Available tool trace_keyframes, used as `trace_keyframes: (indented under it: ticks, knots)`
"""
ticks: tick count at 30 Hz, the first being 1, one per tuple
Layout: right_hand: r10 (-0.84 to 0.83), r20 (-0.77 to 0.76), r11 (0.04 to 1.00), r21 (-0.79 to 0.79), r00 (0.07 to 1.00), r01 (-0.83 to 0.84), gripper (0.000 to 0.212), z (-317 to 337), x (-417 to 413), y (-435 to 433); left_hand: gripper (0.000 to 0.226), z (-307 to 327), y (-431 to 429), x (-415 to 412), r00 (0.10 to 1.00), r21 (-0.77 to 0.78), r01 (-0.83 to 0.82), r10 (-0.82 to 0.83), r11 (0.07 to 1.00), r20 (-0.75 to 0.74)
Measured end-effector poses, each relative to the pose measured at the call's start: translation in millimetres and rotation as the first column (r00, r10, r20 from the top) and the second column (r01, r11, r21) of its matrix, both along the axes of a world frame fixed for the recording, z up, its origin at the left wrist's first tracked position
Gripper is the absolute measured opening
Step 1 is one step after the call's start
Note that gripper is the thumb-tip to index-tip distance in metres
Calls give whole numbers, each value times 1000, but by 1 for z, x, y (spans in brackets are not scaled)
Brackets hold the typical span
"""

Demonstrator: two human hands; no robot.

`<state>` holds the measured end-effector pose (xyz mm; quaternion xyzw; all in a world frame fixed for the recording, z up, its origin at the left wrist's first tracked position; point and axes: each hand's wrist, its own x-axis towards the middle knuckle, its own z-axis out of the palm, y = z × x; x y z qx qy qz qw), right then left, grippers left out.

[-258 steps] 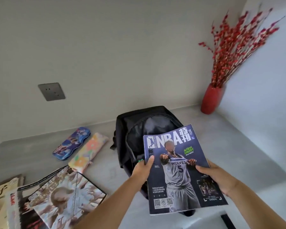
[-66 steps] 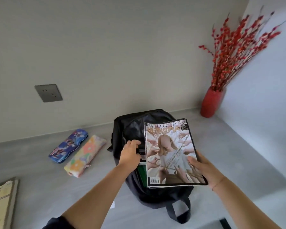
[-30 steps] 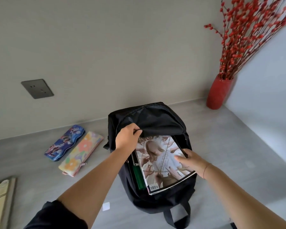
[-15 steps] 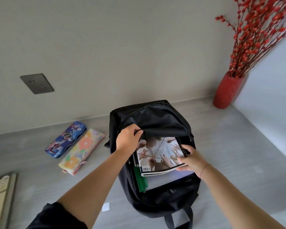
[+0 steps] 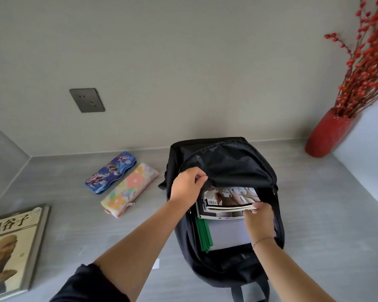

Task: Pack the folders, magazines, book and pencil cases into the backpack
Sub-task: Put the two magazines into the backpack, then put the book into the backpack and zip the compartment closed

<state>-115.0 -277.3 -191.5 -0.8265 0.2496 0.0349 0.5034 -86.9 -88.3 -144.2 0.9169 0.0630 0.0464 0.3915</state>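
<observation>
The black backpack lies open on the grey counter. My left hand pinches its upper flap and lifts it. My right hand grips the near edge of a magazine that lies mostly inside the bag, on top of another magazine. Below them show a green folder spine and a pale folder. A blue pencil tin and a floral pencil pouch lie side by side left of the bag. A tan book lies at the far left.
A red vase with red berry branches stands in the back right corner. A dark wall socket is on the back wall. Walls close the counter at left, back and right. A small white scrap lies near the bag.
The magazine has slid deeper into the backpack under the flap, pushed by my right hand. My left hand keeps holding the flap up. The view has tilted down and left, showing the book.
</observation>
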Motion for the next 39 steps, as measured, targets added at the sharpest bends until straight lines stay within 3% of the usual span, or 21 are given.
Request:
trace_keyframes:
  ticks: [4,6,9,18,21,28,33,35,39]
  knots:
    - [265,-13,939,229,964,-255,20,16,-17,48,13,6,30,-14,995,-6,-99,99,995,31]
    - [408,-14,841,395,913,-370,17,29,-24,76,14,8,51,-22,986,7,-166,165,986,25]
    - [580,20,701,497,814,-511,13,41,-32,123,17,12,93,-45,954,39,-300,300,953,1]
    - [791,-81,570,460,607,-681,11,27,-60,277,23,-4,245,-171,760,143,-634,646,760,-66]
    - [801,-114,564,470,587,-679,8,17,-80,332,25,-18,300,-211,702,159,-691,707,705,-85]
    - [810,-159,572,424,565,-702,49,5,-127,460,30,-41,423,-275,633,171,-739,759,651,-153]
    - [808,-244,583,464,537,-667,32,-3,-146,515,34,-71,479,-297,606,141,-752,760,644,-235]
    - [793,-283,604,479,539,-637,26,-9,-149,529,33,-80,490,-297,595,83,-768,755,635,-276]
    - [755,-316,649,493,575,-580,41,-36,-146,547,33,-98,503,-295,560,-127,-816,716,564,-417]
